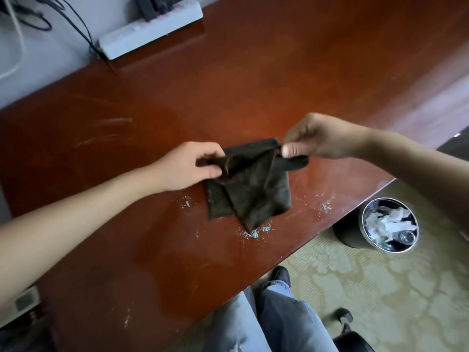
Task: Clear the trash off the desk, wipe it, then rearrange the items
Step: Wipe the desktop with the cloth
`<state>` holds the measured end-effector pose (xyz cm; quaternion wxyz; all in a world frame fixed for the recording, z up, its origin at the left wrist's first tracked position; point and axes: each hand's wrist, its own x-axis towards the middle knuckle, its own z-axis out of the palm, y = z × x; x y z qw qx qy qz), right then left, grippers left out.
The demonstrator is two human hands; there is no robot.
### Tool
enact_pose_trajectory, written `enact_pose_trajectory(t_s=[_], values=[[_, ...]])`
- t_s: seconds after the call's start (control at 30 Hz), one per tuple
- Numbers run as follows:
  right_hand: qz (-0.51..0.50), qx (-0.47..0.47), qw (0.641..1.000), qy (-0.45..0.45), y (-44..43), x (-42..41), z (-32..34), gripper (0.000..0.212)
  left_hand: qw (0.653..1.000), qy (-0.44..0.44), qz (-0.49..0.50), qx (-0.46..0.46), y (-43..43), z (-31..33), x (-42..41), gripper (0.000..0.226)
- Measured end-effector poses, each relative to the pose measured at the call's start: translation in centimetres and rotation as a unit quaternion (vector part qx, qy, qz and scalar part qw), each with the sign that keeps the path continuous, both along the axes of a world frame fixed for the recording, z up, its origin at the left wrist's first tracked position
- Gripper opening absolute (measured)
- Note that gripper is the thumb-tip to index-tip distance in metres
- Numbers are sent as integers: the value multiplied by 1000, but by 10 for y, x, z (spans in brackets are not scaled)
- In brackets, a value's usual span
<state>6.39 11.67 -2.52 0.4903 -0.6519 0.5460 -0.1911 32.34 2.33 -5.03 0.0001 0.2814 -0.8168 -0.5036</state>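
Observation:
A dark brown cloth hangs folded over the middle of the reddish wooden desk, its lower part resting on the surface. My left hand pinches its left upper corner. My right hand pinches the right upper corner between thumb and fingers. Small pale blue-green crumbs lie on the desk just below the cloth, with more crumbs to the left and near the desk's right edge.
A white power strip with black plugs and cables lies at the desk's far left edge. A round black trash bin holding crumpled white paper stands on the carpet right of the desk. My legs and a chair base are below.

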Motion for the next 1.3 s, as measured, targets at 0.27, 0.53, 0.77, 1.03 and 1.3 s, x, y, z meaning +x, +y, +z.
enact_pose_trajectory(t_s=[0.27, 0.53, 0.77, 1.03, 1.3], values=[[-223, -140, 960, -97, -54, 16, 76, 33, 924, 272, 197, 182, -38, 87, -18, 7], [-200, -181, 947, -176, -64, 27, 138, 31, 909, 326, 166, 198, -58, 139, -15, 16], [-88, -28, 996, -15, -38, 38, 97, 30, 928, 114, 156, 320, -38, 68, 6, 6], [-73, -1, 946, 316, -52, 4, -15, 36, 916, -99, -15, -389, -26, 6, -9, 33], [-52, -169, 879, 444, 31, -63, -69, 47, 872, -157, -234, -401, -20, -74, -48, 69]])
